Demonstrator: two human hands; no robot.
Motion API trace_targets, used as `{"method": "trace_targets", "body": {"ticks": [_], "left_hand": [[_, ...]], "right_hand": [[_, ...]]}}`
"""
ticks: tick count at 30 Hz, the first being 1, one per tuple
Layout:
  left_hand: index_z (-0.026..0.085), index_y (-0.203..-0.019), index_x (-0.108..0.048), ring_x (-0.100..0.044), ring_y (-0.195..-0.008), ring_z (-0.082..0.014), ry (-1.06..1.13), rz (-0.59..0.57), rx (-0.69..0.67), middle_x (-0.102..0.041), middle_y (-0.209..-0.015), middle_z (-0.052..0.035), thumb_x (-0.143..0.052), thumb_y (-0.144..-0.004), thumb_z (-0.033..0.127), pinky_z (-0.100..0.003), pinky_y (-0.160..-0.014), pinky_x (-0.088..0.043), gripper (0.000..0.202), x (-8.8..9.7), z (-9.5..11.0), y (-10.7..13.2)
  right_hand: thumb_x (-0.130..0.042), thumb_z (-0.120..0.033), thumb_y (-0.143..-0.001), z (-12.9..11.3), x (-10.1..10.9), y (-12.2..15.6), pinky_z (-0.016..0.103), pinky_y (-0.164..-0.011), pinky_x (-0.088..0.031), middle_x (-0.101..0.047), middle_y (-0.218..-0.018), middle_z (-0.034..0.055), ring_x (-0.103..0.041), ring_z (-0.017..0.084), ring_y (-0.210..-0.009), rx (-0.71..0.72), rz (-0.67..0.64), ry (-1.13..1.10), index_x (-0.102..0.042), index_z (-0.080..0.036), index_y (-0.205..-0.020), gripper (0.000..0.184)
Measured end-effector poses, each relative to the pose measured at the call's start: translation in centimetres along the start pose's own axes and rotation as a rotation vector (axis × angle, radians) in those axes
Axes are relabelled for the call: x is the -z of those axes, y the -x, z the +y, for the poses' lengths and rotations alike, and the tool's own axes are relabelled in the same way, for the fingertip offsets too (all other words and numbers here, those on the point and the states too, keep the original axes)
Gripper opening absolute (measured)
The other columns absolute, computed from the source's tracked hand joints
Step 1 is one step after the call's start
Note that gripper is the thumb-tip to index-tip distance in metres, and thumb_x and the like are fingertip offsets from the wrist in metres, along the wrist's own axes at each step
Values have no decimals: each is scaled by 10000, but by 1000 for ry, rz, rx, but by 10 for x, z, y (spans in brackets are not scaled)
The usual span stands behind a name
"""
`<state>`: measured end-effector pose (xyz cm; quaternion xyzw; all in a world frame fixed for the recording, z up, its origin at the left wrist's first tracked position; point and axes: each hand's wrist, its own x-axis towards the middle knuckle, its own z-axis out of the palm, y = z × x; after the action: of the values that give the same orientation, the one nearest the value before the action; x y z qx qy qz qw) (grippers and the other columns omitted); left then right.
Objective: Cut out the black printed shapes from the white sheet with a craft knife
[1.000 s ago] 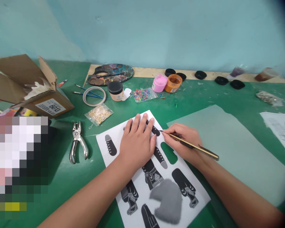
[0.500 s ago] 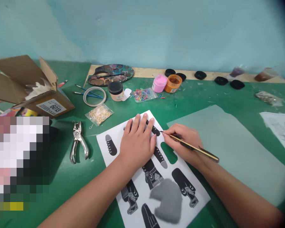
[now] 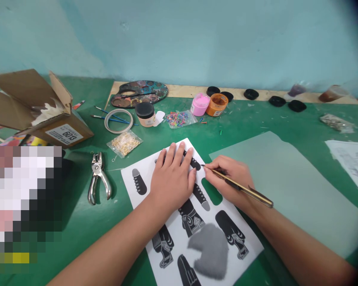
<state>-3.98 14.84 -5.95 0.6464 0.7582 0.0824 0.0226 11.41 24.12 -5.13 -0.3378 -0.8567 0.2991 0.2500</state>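
My left hand (image 3: 173, 174) lies flat on a white printed sheet (image 3: 173, 246), its fingers slightly spread, pressing the paper to the table. Between the thumb and fingers of my right hand (image 3: 231, 176) is a slim gold and black craft knife (image 3: 241, 187). Its tip touches the sheet's right side, close to a black printed shape (image 3: 196, 163). Just below that tip, a cut-out hole (image 3: 212, 191) shows green tabletop. Other black and grey shapes are printed around my left hand, some partly covered by it. A blurred grey patch (image 3: 210, 252) appears lower on the sheet.
To the left are a silver hole punch (image 3: 98, 178) and an open cardboard box (image 3: 56, 127). Behind the sheet lie a bag of gold rings (image 3: 125, 143), a tape roll (image 3: 118, 121), a paint palette (image 3: 140, 93) and paint jars (image 3: 217, 104). A translucent sheet (image 3: 286, 186) spreads rightward.
The back end of the craft knife has dipped slightly down and left, with its tip near the same spot. My left hand stays in place.
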Motion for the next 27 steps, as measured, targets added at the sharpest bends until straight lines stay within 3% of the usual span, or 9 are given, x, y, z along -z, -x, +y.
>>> {"method": "trace_targets", "body": {"ticks": [13,21,27], "left_hand": [[216,-1525,-371,-235,-1498,-302,25,-1,4,-299,-1614,-58,-315,-1017,421,-497,-1212,-211,550,-1,0,0],[240,-1509,-401,-253,-1490,-317,57,25,-2,-325,-1602,-75,-348,-1009,400,-518,-1202,-216,527,-3,0,0],[242,-1493,-427,-262,-1486,-323,72,37,-3,-338,-1595,-84,-364,-1005,391,-519,-1198,-219,515,-3,0,1]], "right_hand": [[-635,-195,-858,-2,-2,3,243,-578,-379,-534,-629,-41,-484,108,-586,0,44,23,-611,-202,-707,154],[-631,-226,-856,-7,-7,7,244,-577,-415,-631,-664,-28,-544,117,-577,-95,82,20,-672,-213,-774,92],[-641,-206,-816,-14,-9,6,263,-576,-421,-639,-619,-18,-564,132,-557,-193,113,63,-676,-208,-728,95]]}}
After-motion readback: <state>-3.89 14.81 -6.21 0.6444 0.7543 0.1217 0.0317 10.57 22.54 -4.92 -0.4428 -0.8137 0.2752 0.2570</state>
